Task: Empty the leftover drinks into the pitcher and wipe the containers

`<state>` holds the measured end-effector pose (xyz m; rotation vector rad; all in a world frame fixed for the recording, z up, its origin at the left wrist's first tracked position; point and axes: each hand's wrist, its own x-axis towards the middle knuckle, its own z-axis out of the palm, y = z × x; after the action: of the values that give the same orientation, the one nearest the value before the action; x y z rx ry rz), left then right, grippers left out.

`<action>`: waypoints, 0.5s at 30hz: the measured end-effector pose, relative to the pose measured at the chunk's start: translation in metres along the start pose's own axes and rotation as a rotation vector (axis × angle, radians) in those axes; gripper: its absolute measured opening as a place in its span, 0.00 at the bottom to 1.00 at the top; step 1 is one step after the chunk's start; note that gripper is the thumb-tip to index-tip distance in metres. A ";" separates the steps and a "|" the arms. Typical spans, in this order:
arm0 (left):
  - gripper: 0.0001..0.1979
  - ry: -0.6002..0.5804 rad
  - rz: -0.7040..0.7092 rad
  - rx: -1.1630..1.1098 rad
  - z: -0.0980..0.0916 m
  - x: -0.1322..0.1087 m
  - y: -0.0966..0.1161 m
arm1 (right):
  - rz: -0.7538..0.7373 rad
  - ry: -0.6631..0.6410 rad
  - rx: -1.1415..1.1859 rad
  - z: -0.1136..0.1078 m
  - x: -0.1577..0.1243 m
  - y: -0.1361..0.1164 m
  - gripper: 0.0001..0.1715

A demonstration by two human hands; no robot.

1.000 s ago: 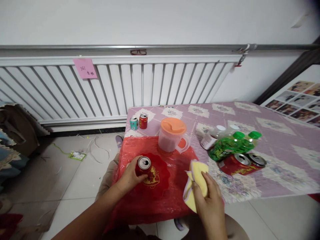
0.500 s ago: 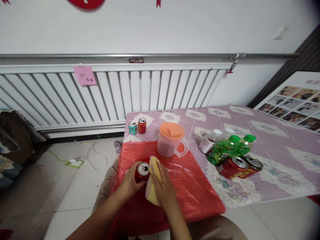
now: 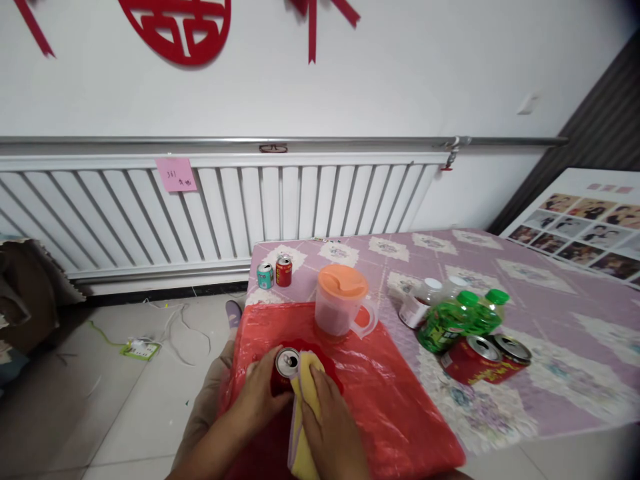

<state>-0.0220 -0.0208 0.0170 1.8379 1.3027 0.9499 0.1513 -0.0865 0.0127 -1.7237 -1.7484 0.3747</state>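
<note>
A dark red drink can [image 3: 286, 364] with its tab opened stands upright over the red plastic sheet [image 3: 395, 413]. My left hand [image 3: 261, 393] is closed around the can's left side. In my right hand [image 3: 333, 417] is a yellow cloth [image 3: 306, 400] with a pale purple edge, pressed against the can's right side. Part of the can is hidden behind my fingers and the cloth. Just beyond my hands stands a clear pitcher [image 3: 334, 313] with an orange lid.
A small teal can [image 3: 265, 276] and a small red can [image 3: 283, 272] stand at the table's far left corner. To the right are green bottles [image 3: 445, 323], a white-capped bottle [image 3: 416, 307] and large red cans [image 3: 470, 360]. A white radiator [image 3: 230, 213] runs behind the flowered tablecloth [image 3: 400, 250].
The view has tilted up, so everything sits lower in the picture. My right hand lies flatter over the cloth, which hangs further down. My left hand still holds the can.
</note>
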 end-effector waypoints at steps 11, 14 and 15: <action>0.36 -0.090 -0.055 -0.020 -0.020 0.001 0.005 | 0.016 -0.006 0.031 0.000 0.003 0.002 0.32; 0.41 -0.041 -0.056 0.001 -0.016 0.003 0.005 | 0.029 -0.005 0.028 0.001 0.002 0.003 0.33; 0.41 -0.044 -0.039 0.004 -0.015 0.003 0.005 | 0.030 -0.005 0.028 0.001 0.002 0.003 0.33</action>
<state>-0.0317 -0.0176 0.0296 1.8196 1.3102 0.8820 0.1532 -0.0843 0.0108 -1.7326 -1.7143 0.4144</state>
